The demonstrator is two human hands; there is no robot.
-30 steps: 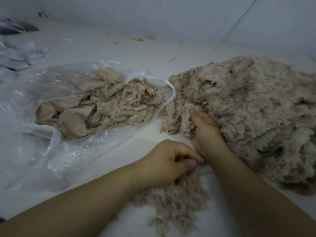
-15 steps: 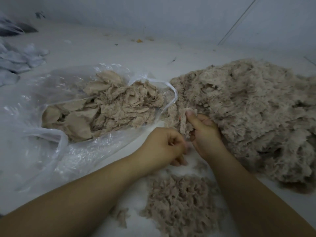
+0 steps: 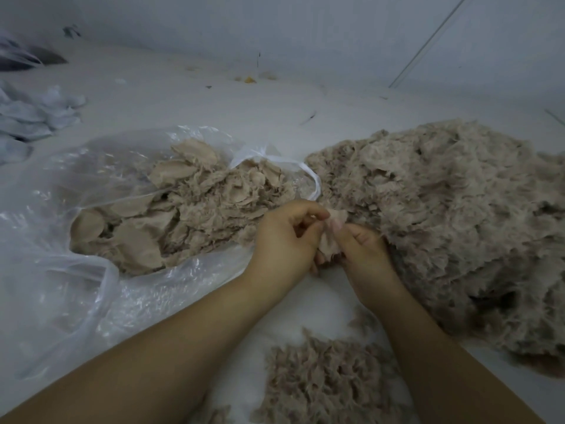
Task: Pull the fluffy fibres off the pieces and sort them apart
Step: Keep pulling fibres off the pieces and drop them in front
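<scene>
While both my hands met at the centre of the scene, they gripped one small fluffy piece [image 3: 331,237] between them. My left hand [image 3: 287,240] had its fingers curled round the left edge of the piece, with the thumb and forefinger pinching near its top. My right hand [image 3: 363,249] pinched the right edge of the same piece, fingers curled inward. The piece was held above the white surface [image 3: 214,99], just in front of the near-left edge of the large fluffy heap.

The large heap of unprocessed fluffy pieces [image 3: 452,215] lay to the right, extending from mid-scene to the right edge. My right hand's knuckles sat just beside its near-left margin; I could not tell whether they touched it.

To the left lay a clear plastic bag [image 3: 76,286], open towards the right, with its white handle loop [image 3: 308,175] near my left hand. Inside it lay the flat, smoother beige pieces [image 3: 183,218], stacked loosely and spilling towards the bag's mouth.

A smaller pile of loose fibres [image 3: 324,384] rested on the surface near me, between my two forearms.

At the far left, a crumpled pale grey-blue bundle [image 3: 33,114] lay on the surface, well apart from the bag. A few small scraps of debris [image 3: 249,79] lay at the far edge, beside the wall.
</scene>
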